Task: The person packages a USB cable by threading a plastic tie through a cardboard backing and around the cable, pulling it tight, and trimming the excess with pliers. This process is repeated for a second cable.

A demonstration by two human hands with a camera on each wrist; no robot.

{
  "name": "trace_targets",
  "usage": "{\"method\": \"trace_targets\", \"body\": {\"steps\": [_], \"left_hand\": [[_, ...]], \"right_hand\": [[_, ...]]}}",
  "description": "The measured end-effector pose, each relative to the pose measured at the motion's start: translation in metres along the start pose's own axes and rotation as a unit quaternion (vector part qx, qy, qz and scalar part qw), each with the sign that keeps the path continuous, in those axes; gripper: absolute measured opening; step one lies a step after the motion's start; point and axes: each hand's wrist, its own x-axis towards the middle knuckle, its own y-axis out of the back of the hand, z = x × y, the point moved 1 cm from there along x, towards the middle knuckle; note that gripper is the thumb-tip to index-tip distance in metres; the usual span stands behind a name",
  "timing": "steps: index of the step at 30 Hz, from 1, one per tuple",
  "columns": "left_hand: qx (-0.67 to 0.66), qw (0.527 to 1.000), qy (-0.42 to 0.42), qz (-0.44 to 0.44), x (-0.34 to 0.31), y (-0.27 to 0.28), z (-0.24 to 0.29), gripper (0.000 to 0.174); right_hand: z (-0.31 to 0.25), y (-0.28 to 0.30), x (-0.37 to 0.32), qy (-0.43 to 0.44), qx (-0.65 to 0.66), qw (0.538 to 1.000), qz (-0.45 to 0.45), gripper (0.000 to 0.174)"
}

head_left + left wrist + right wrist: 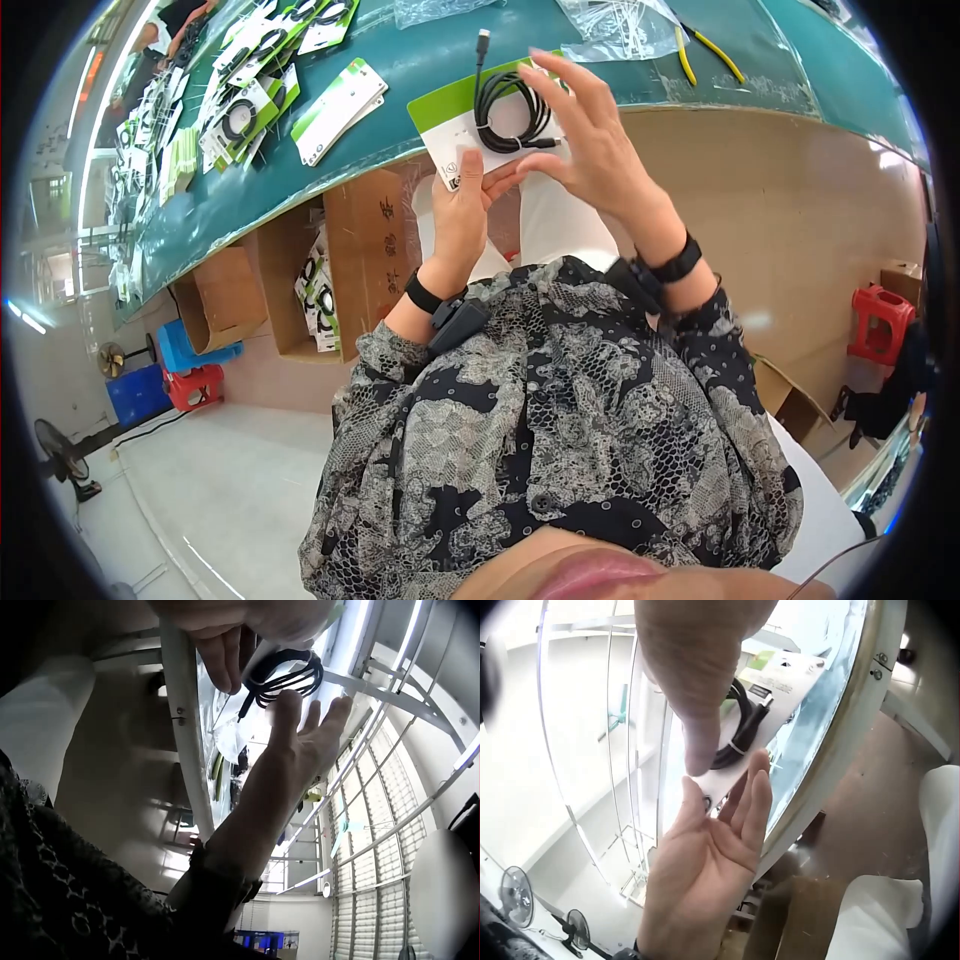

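My left hand [462, 222] grips the lower edge of a green-and-white packaging card [445, 138], thumb on its front and fingers behind. On the card lies a coiled black cable [487, 128], one plug end standing up past the top edge and the other at the lower right. My right hand [603, 140] is beside the coil with its fingers spread, thumb near the lower plug. In the right wrist view, the right thumb [700, 742] is right at the coil's edge. The left wrist view shows the right fingers [330, 720] extended past the coil.
On the green table [400, 70] lie a small stack of blank cards [338, 112] and a heap of carded cables [240, 120]. Yellow-handled pliers [712, 52] and a plastic bag of white strips [625, 28] are at the back. Cardboard boxes [365, 265] stand below the table edge.
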Motion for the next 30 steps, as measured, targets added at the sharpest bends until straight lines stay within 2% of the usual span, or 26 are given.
{"method": "trace_targets", "body": {"steps": [3, 5, 8, 9, 11, 13, 15, 17, 20, 21, 23, 24, 25, 26, 27, 28, 29, 30], "left_hand": [[-0.025, 0.999, -0.007, -0.022, -0.006, -0.007, -0.005, 0.042], [-0.036, 0.999, -0.014, -0.027, -0.008, -0.005, -0.002, 0.043], [-0.220, 0.966, 0.111, -0.077, -0.011, -0.007, 0.007, 0.047], [-0.220, 0.966, 0.113, -0.077, -0.011, -0.005, 0.012, 0.047], [-0.246, 0.948, 0.155, -0.131, -0.010, 0.000, 0.026, 0.048], [-0.259, 0.937, 0.176, -0.156, -0.009, 0.003, 0.029, 0.049], [-0.169, 0.959, 0.154, -0.164, 0.001, 0.009, 0.023, 0.047], [-0.123, 0.967, 0.145, -0.170, 0.004, 0.010, 0.020, 0.045], [0.071, 0.984, 0.099, -0.130, 0.006, 0.007, 0.016, 0.041], [0.072, 0.984, 0.099, -0.130, 0.006, 0.007, 0.013, 0.041], [0.114, 0.988, 0.033, -0.097, 0.007, 0.008, 0.005, 0.037], [0.134, 0.988, -0.001, -0.081, 0.008, 0.009, 0.003, 0.035], [0.135, 0.988, -0.003, -0.080, 0.009, 0.009, 0.001, 0.035], [0.089, 0.993, -0.010, -0.081, 0.009, 0.007, 0.002, 0.035], [0.044, 0.995, -0.017, -0.082, 0.008, 0.006, 0.005, 0.036], [0.000, 0.996, -0.022, -0.085, 0.008, 0.004, 0.005, 0.036], [0.003, 0.996, -0.020, -0.088, 0.006, 0.003, 0.002, 0.036], [0.032, 0.996, -0.026, -0.075, 0.002, 0.001, -0.005, 0.036]], "right_hand": [[0.008, -0.009, 0.008, 0.013, 0.014, 0.992, -0.127, 0.079], [0.009, -0.014, 0.008, 0.018, 0.027, 0.991, -0.133, 0.081], [0.010, -0.015, 0.003, 0.014, 0.047, 0.988, -0.148, 0.084], [0.010, -0.010, 0.003, 0.022, 0.061, 0.983, -0.170, 0.084], [0.008, -0.004, 0.004, 0.040, 0.087, 0.973, -0.209, 0.082], [0.007, -0.006, 0.003, 0.053, 0.063, 0.967, -0.240, 0.082], [0.007, -0.009, 0.001, 0.079, 0.015, 0.949, -0.303, 0.081], [0.012, -0.013, -0.005, 0.089, 0.014, 0.951, -0.295, 0.080], [0.016, -0.012, -0.008, 0.116, 0.009, 0.953, -0.279, 0.079], [0.012, -0.007, -0.006, 0.121, -0.021, 0.962, -0.243, 0.075], [0.005, 0.001, -0.004, 0.128, -0.083, 0.974, -0.169, 0.069], [0.008, 0.001, -0.010, 0.128, -0.083, 0.974, -0.168, 0.069], [0.017, 0.003, -0.020, 0.000, -0.027, 0.999, -0.042, 0.060], [0.024, 0.001, -0.030, -0.128, 0.030, 0.988, 0.086, 0.053], [0.023, -0.007, -0.038, -0.127, 0.031, 0.988, 0.087, 0.053], [0.021, -0.016, -0.049, -0.263, 0.169, 0.948, 0.066, 0.048], [0.017, -0.025, -0.060, -0.390, 0.300, 0.869, 0.043, 0.045], [0.014, -0.031, -0.067, -0.502, 0.418, 0.757, 0.020, 0.042]]}}
